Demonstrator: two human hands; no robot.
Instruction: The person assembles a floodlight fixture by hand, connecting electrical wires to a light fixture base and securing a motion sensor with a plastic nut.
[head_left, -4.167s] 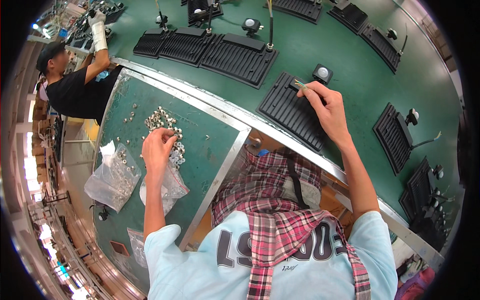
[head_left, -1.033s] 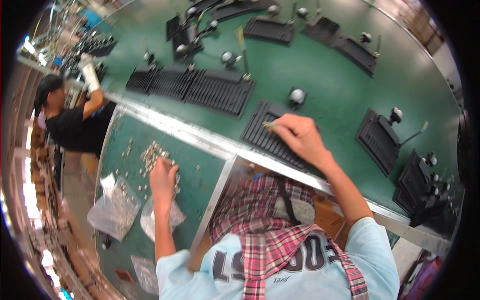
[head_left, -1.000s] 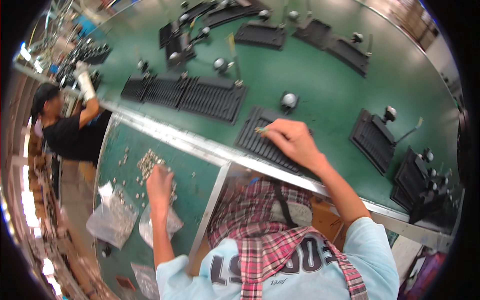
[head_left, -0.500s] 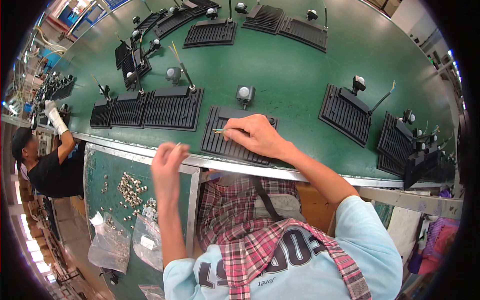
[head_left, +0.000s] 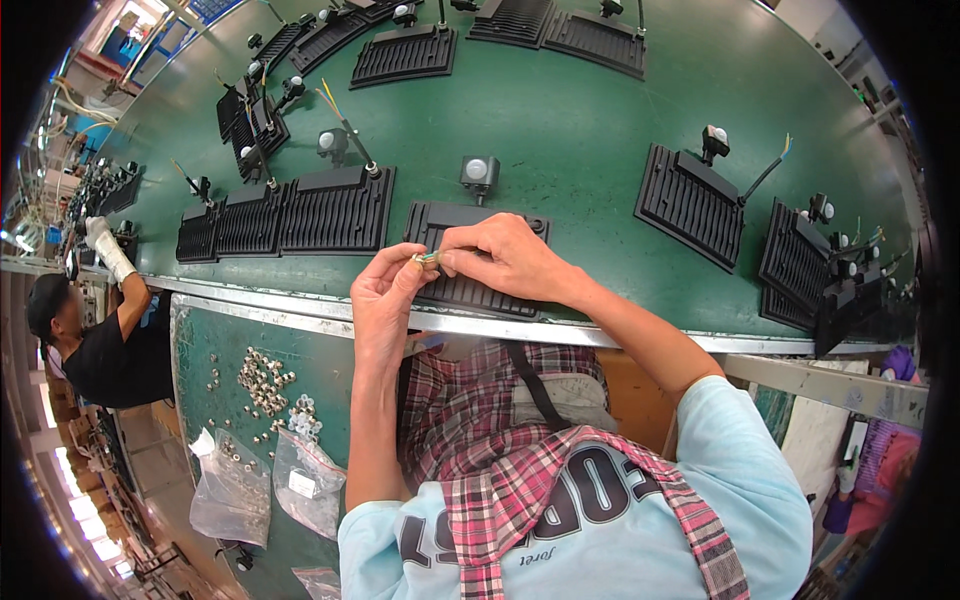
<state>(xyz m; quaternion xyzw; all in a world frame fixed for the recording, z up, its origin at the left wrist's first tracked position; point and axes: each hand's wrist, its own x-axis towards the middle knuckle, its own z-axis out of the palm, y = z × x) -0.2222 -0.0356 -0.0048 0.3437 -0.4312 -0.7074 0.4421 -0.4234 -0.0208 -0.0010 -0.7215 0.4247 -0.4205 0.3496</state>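
Note:
In front of me a black finned floodlight housing (head_left: 432, 222) lies on the green bench, with a square sensor head (head_left: 479, 172) sticking out from its far side. My right hand (head_left: 510, 262) is over the housing, closed in a pinch on the stripped end of a cable. Thin coloured wires (head_left: 431, 257) point left out of that pinch. My left hand (head_left: 382, 300) meets them, thumb and forefinger pinching a small pale metal fitting (head_left: 418, 259) at the wire tips. Whether the wires pass through the fitting is too small to tell. My fingers hide part of the housing.
Similar housings (head_left: 335, 212) stand close on the left, others (head_left: 690, 205) on the right and along the back. A lower green tray (head_left: 215, 330) holds loose metal fittings (head_left: 262, 380) and plastic bags (head_left: 230, 490). A co-worker's gloved hand (head_left: 108, 250) is at far left.
My left hand has moved up and right from the bench edge to the wire ends. My right hand stays pinched over the housing. The whole view has shifted slightly.

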